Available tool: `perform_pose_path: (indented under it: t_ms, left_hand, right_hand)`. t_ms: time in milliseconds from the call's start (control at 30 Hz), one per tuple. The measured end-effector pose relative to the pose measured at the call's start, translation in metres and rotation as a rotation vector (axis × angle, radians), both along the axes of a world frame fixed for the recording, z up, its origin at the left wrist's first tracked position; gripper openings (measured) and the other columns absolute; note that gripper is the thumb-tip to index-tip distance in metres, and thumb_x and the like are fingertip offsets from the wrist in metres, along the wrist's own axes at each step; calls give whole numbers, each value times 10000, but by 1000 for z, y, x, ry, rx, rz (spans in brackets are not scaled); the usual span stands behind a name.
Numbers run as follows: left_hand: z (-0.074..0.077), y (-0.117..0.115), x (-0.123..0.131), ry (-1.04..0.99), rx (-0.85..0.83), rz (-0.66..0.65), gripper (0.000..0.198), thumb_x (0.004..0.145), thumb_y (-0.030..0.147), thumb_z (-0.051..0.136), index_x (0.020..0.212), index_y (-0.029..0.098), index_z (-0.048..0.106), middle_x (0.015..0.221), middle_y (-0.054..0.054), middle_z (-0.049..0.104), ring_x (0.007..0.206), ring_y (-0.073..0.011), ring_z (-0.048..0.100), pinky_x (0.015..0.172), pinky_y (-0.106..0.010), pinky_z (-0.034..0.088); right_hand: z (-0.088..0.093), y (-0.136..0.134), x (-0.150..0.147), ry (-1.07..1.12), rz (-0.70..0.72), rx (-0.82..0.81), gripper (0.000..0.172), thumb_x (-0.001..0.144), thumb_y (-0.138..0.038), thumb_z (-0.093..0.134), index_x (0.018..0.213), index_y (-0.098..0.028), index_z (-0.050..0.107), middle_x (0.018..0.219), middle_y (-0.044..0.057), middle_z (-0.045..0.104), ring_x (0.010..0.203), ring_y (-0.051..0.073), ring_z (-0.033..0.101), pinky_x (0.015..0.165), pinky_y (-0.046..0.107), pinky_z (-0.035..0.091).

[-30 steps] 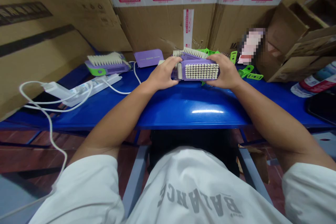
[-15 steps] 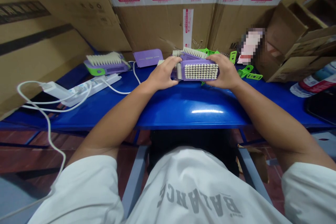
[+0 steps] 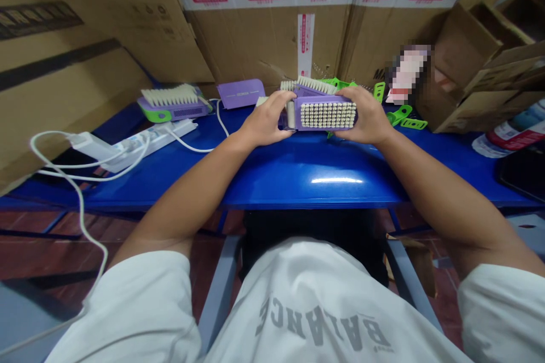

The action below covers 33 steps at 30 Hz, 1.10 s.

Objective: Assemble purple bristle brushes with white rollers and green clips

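Note:
Between my two hands is a purple brush (image 3: 327,115), its block of short cream bristles turned toward me. My left hand (image 3: 267,118) grips its left end, thumb below and fingers above, beside a pale roller-like bar. On the other end, my right hand (image 3: 365,115) is closed the same way. Just behind it lies another purple brush (image 3: 316,86) with pale bristles pointing up, partly hidden. A flat purple panel (image 3: 241,95) leans against the cardboard left of my left hand. Further left, a purple and green brush (image 3: 172,104) rests bristles up.
A white power strip (image 3: 147,144) with plugged-in cables lies on the blue table (image 3: 272,176). Green plastic pieces (image 3: 399,115) and open cardboard boxes (image 3: 464,68) are at the right, with a labelled bottle (image 3: 511,131) and a dark object (image 3: 525,173). Tall cartons (image 3: 255,34) stand behind.

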<state>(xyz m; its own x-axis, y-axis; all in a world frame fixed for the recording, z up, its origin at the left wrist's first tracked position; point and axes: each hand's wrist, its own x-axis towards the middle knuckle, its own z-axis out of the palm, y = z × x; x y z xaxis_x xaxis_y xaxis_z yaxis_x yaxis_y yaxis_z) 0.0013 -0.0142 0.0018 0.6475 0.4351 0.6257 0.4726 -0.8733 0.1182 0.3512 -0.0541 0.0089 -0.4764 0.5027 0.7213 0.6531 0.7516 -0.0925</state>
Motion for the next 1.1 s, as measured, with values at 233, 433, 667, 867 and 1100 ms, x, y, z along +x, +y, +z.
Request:
perform_pose_path:
  t_ms: [233,433,667,867,1100]
  left_hand:
    - [-3,2,-1,-11,18,-35,889,829,292,929,1617,218,526,1637,-186,631,1552,-423,613,1305,-582,530]
    - [-3,2,-2,-21,-8,-74,911,819,325,960,1617,216,534,1637,-193,630,1554,-431,615,1326,-585,512]
    - [-1,1,-1,7,25,-77,889,836,320,916,1625,201,522,1632,-200,633,1544,-425,618,1309,-598,525]
    - [-2,1,0,6,3,-72,917,835,357,938,1639,216,519,1640,-201,623,1550,-445,605,1324,-623,504]
    - [-3,2,-1,14,52,-78,884,857,350,911,1638,217,519,1625,-189,632,1527,-430,620,1297,-622,538]
  right_hand:
    - [2,0,1,-9,18,-15,926,780,-737,865,1548,-262,657,1485,177,773,1420,505,705,1251,742,542]
    - [3,0,1,-6,41,-11,920,775,-745,867,1528,-253,671,1479,179,777,1405,501,715,1257,740,538]
    - [5,-4,-1,-24,26,-50,937,782,-759,858,1548,-259,653,1478,177,776,1427,505,705,1263,737,529]
    - [5,-4,-1,-23,17,-44,951,777,-776,852,1552,-262,654,1479,183,778,1419,510,710,1253,752,533]
    - [6,-5,-1,-39,13,-52,957,779,-807,833,1547,-265,654,1495,188,776,1424,513,709,1260,772,523]
